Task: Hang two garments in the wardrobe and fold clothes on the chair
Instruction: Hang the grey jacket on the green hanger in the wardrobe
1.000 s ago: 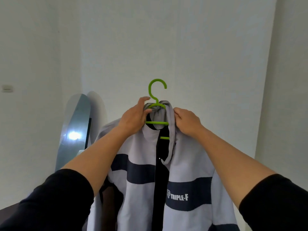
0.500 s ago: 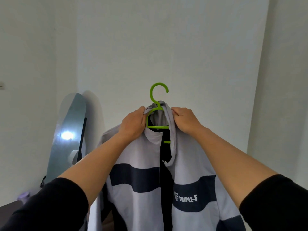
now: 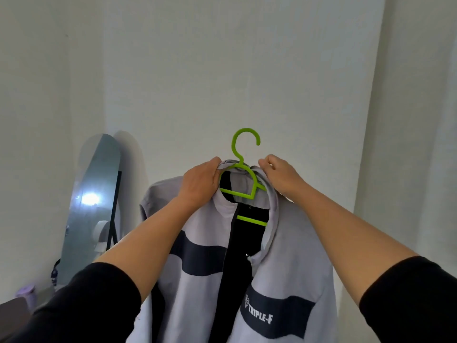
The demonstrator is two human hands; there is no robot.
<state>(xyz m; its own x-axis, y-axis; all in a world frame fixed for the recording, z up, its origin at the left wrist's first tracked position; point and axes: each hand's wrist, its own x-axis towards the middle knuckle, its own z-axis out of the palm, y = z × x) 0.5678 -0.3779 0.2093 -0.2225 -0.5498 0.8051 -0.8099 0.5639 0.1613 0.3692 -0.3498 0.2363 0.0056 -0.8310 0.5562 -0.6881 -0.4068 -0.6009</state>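
Note:
A light grey jacket (image 3: 291, 263) with dark navy bands and white "TRIPLE-F" lettering hangs open-fronted on a lime green hanger (image 3: 243, 180), held up in front of a white wall. My left hand (image 3: 200, 183) grips the collar and hanger shoulder on the left side. My right hand (image 3: 280, 175) pinches the collar on the right side. The hanger's hook points up, free of any rail. The jacket's lower part runs out of view at the bottom.
A tall mirror (image 3: 91, 209) leans against the wall at the left and reflects a bright light. A purple object (image 3: 26, 294) sits low at the far left by a dark surface (image 3: 12, 315). White walls fill the rest.
The jacket and hanger have tilted, with the hook now leaning left to right. My hands have spread apart along the collar, and the view has shifted right and up slightly.

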